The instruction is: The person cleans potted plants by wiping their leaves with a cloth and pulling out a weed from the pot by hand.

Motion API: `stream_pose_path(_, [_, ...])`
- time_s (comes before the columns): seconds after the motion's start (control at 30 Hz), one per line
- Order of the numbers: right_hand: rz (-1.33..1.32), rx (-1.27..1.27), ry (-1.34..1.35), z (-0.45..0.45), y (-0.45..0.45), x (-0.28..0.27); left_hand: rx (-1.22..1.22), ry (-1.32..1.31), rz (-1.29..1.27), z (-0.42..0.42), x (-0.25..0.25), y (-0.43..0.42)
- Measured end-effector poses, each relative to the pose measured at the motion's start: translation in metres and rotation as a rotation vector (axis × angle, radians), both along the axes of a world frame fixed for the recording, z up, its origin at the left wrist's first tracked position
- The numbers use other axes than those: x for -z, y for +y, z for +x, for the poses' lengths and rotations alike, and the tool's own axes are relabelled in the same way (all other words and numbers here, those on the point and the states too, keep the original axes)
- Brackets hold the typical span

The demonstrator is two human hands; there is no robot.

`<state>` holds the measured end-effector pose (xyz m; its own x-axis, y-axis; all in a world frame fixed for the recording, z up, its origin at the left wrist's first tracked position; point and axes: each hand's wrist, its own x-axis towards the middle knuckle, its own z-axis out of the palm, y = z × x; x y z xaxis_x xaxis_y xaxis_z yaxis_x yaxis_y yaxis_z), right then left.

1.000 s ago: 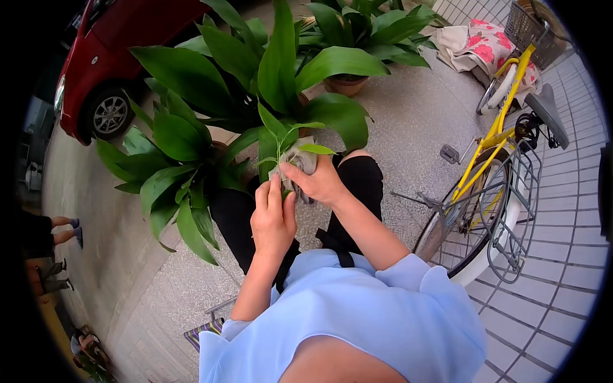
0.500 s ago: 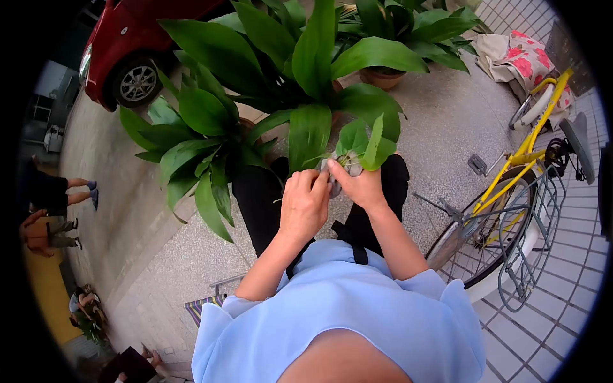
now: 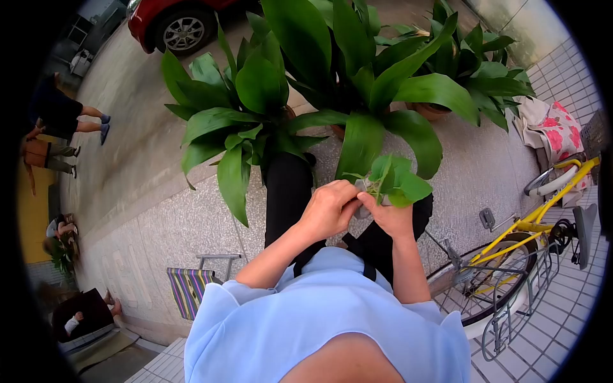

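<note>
A small bunch of green leafy stems (image 3: 397, 180) stands above my hands, over my lap. My right hand (image 3: 391, 217) is closed around its lower part, together with a greyish item that is mostly hidden by the fingers. My left hand (image 3: 329, 209) meets it from the left, thumb and fingers pinched close to the stems; whatever lies between those fingertips is too small to make out. Just beyond the hands, a broad leaf (image 3: 361, 145) of a large potted plant hangs down.
Large potted plants (image 3: 255, 83) spread in front of my knees. A yellow bicycle (image 3: 543, 207) leans at the right, near a floral cloth (image 3: 555, 127). A striped folding stool (image 3: 188, 290) is at my left. Several people and a red car (image 3: 150, 19) are farther left.
The view has swung left, so the scene sits farther right. The leafy bunch has turned and shows more leaves than a second ago. My left hand has shifted from upright to reaching sideways.
</note>
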<state>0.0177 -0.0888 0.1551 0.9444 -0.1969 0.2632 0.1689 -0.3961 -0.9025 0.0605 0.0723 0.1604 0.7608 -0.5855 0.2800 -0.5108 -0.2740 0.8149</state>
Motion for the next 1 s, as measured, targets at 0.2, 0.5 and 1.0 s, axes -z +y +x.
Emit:
stream_pose_path(0.2, [0.409, -0.071, 0.27, -0.005, -0.017, 0.017, -0.208, 0.075, -0.066, 0.005, 0.004, 0.015])
stream_pose_path(0.5, [1.126, -0.352, 0.371, -0.034, -0.074, 0.096, -0.106, 0.379, 0.923, 0.046, 0.157, 0.012])
stream_pose_path(1.0, [1.307, -0.271, 0.422, 0.004, -0.071, 0.085, -0.89, -0.5, 0.761, 0.321, 0.326, 0.037])
